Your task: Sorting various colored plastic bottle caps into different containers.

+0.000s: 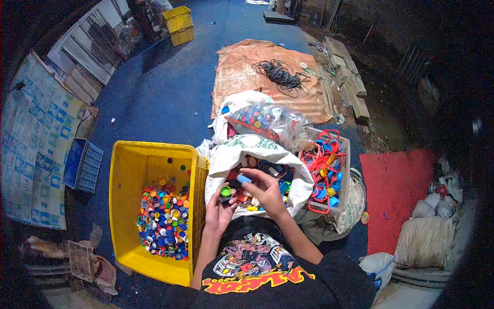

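Observation:
My left hand (224, 206) holds a green bottle cap (225, 191), its hollow side facing up, with something dark beside it. Between the thumb and fingers of my right hand (268, 191) is a light blue cap (244, 179). Both hands are over the near part of an open white woven sack (299, 170), its rim folded outward. Mixed plastic caps and dark pieces lie inside the sack, partly hidden by my hands. To the left stands a yellow plastic crate (154, 148) holding a heap of multicoloured caps (166, 220).
A pale crate (346, 150) of red and blue plastic parts stands right of the sack. Behind it lies a clear bag of caps (266, 117). Black cord (281, 75) rests on an orange tarp (239, 65). A blue basket (85, 166) stands at the left.

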The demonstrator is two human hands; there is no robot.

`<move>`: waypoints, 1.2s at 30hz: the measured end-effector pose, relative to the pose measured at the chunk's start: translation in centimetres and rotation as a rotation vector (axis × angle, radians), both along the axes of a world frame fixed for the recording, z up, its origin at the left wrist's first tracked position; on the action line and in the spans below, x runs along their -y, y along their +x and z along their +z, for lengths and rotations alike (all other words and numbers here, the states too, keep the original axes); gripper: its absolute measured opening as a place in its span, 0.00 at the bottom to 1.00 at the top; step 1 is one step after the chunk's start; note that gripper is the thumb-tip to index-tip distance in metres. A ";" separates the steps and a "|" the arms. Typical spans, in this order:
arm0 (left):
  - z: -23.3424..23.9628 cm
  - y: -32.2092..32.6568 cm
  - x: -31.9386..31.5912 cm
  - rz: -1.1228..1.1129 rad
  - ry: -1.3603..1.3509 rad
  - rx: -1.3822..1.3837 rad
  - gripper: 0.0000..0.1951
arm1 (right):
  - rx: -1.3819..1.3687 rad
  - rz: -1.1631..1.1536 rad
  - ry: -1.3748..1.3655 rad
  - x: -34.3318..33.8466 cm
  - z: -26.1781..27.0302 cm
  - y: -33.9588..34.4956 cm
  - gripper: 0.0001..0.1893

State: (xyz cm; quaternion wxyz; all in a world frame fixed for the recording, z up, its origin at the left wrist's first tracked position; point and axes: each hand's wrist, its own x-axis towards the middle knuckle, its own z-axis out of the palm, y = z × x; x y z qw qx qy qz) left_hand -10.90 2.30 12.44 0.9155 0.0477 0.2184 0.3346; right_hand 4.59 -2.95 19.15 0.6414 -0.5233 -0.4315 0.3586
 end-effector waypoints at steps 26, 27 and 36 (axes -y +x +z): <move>-0.1 -1.3 0.0 0.031 -0.089 0.009 0.16 | 0.072 -0.137 -0.301 -2.2 -15.9 1.6 0.08; -0.1 -1.4 0.0 0.044 -0.074 0.007 0.16 | 0.380 -0.138 -0.237 -2.4 -18.4 1.8 0.10; -0.9 -1.9 0.3 0.050 -0.041 -0.047 0.18 | 1.098 0.087 -0.523 -5.9 -28.7 -1.0 0.08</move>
